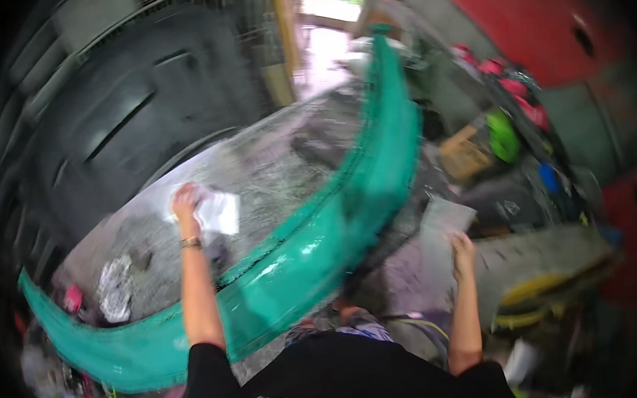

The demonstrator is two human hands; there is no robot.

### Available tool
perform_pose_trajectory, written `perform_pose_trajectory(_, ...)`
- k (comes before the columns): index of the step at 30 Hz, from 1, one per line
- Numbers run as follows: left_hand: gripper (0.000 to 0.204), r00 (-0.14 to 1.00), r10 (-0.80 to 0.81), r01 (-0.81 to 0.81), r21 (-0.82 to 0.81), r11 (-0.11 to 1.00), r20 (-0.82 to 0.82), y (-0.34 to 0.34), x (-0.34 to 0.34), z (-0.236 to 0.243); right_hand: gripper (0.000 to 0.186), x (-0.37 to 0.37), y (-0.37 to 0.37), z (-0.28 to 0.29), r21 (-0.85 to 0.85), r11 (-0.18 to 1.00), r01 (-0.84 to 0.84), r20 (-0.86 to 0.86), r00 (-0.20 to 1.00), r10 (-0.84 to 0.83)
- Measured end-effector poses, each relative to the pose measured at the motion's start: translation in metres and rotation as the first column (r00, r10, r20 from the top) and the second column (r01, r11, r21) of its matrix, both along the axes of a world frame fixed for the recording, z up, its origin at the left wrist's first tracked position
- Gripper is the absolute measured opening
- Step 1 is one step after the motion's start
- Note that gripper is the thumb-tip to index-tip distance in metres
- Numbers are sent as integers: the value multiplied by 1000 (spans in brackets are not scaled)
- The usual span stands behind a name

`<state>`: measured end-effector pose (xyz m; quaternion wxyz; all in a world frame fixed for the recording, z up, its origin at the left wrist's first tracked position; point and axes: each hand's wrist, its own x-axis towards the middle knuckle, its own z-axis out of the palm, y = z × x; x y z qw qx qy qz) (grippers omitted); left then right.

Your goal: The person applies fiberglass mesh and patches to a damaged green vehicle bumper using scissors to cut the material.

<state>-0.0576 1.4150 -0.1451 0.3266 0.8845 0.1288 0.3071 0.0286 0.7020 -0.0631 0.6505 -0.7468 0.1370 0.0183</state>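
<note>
A long curved teal-green panel, shaped like a car bumper [294, 268], stretches across in front of me from the lower left to the upper middle. My left hand [185, 200] reaches over it, fingers closed on a white sheet [220, 212]; blur hides whether this is paper or cloth. To the right of the bumper, my right hand [463, 253] grips the edge of a pale grey-white sheet [440, 227] that hangs flat and thin. Both hands are apart from the bumper's surface.
Behind the bumper lies a grey, dusty surface with crumpled foil-like material [116, 288]. A large dark panel [139, 108] stands at the back left. At right are a cardboard box [466, 151], a bright green object [503, 136] and a red vehicle panel [521, 18].
</note>
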Motion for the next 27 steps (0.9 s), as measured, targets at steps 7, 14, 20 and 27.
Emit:
perform_pose_trajectory(7,21,914,276,273,-954,126,298,9,62,49,8,49,-68,1,-503,857,-113,-31,993,112)
perform_pose_trajectory(14,22,997,15,-49,-521,852,-70,-15,-11,-7,20,133,-31,-43,-725,607,-324,-121,929,351)
perform_pose_trajectory(20,8,867,284,-444,-893,68,-410,-60,-13,-56,46,148,-15,-44,-867,353,-352,-265,925,272)
perform_pose_trajectory(27,16,834,436,-442,-882,164,-337,-64,-24,-28,41,187,-15,-82,-842,334,-424,-285,874,393)
